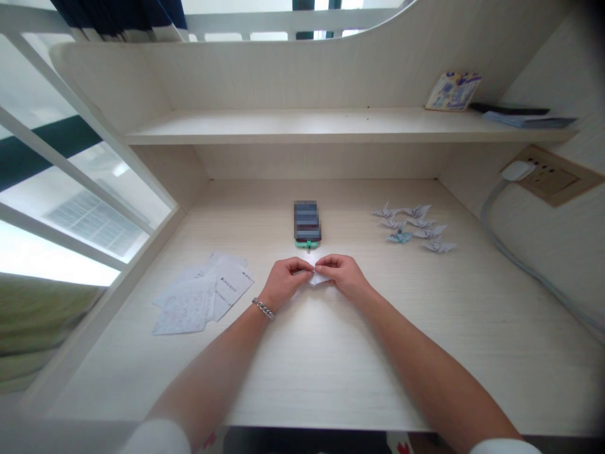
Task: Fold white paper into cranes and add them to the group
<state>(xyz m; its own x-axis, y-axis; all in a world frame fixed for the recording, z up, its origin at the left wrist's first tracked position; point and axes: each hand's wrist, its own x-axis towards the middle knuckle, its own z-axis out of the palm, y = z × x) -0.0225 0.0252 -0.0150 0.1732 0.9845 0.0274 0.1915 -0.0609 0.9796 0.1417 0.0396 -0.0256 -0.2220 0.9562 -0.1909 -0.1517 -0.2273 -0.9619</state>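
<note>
- Paper: small, white, folded. Position: centre of the frame, slightly below mid-height, between the two hands. The fingers cover part of it; the form of the fold cannot be told.
- Left hand: thumb and index finger pinch the left side of the paper, tips close together. A chain bracelet encircles the wrist.
- Right hand: thumb and index finger grip the right side of the paper; the thumb points toward the left hand. The fingertips of both hands are near each other.
- Phone: flat, above the hands in the frame, near the centre. The screen is pixelated; the lower edge is green.
- Sheets: overlapping, left of centre, lower half of the frame. Print is too small to read.
- Figures: seven folded pieces in a loose cluster, right of centre; six white, one light blue.
- Desk: pale surface, supports phone, sheets and figures.
- Shelf: spans the upper frame. A patterned card leans at its upper-right end.
- Outlet: right edge of the frame. A white plug is seated in it; its cord runs toward the lower right.
</note>
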